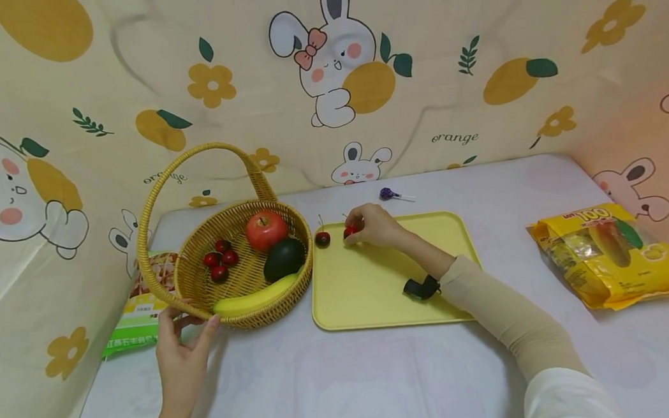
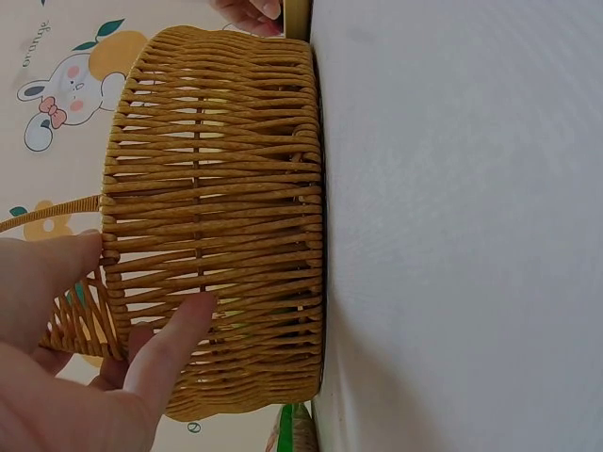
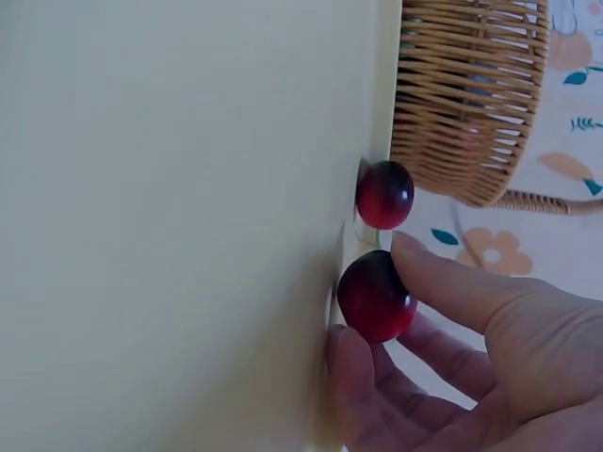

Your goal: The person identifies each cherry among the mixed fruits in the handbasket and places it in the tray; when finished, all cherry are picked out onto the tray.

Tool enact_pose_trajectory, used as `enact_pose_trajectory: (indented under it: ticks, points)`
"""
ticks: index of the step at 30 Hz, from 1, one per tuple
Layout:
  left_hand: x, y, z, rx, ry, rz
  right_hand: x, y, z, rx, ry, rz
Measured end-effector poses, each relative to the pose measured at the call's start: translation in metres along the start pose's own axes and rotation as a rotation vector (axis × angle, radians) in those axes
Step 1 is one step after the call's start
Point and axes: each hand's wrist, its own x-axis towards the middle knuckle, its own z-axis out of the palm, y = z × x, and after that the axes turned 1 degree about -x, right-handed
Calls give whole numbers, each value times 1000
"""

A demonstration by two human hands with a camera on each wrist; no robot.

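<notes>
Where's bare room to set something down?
Free: table in front of the tray; the tray's front left, beside the basket; the strip between sleeve and yellow bag. Crowded: the tray's back left, with two cherries and the right hand; the basket's right side, with fruit.

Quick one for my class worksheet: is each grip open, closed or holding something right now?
Left grip: holding the wicker basket at its rim.
Right grip: holding a cherry, pinched between thumb and fingers.

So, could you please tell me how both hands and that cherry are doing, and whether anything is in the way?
Left fingers gripping basket rim. Right fingers pinching cherry at the tray. Possible obstacle: second cherry, basket side.
</notes>
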Motion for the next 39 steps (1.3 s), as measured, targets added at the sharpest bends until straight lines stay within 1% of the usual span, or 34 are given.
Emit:
enact_pose_trajectory:
  ticks: [5,11,18,28,35,39]
  points:
    - [0,-1,0,19,2,7,1,-1,1,12,-2,-6]
    - [0,-3,0,14,2,-8,1,-1,2,-1,2,-14]
    - [0,-5,0,17,3,1,0,-3,1,-1,-8,-15]
    - [-1,1,0,29,-6,-9,0,-2,1,-4,6,0]
    - [-1,-1,-1,29,-6,-3,0,-2,3,-10,24,-7]
    - [0,-4,-1,51,-6,-6,-1,-3,3,-19,29,-8]
